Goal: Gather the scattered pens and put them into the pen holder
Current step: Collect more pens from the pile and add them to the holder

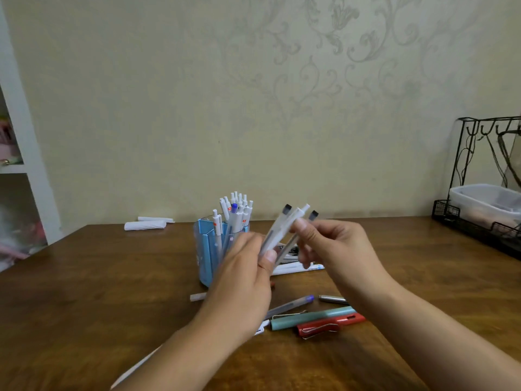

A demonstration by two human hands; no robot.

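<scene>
The left hand is motion-blurred and hides the pen holder's right side, the held pens' lower ends vanish behind both hands, and the wire rack is cut off at right.

Two bare forearms reached in from the lower edge, sleeveless to the frame's limit, the left hand and right hand without rings, watch, bracelets or gloves, fingernails trimmed short.

Blue pen holder upright, crammed with white pens; loose pens lay scattered at its 5 o'clock.
</scene>
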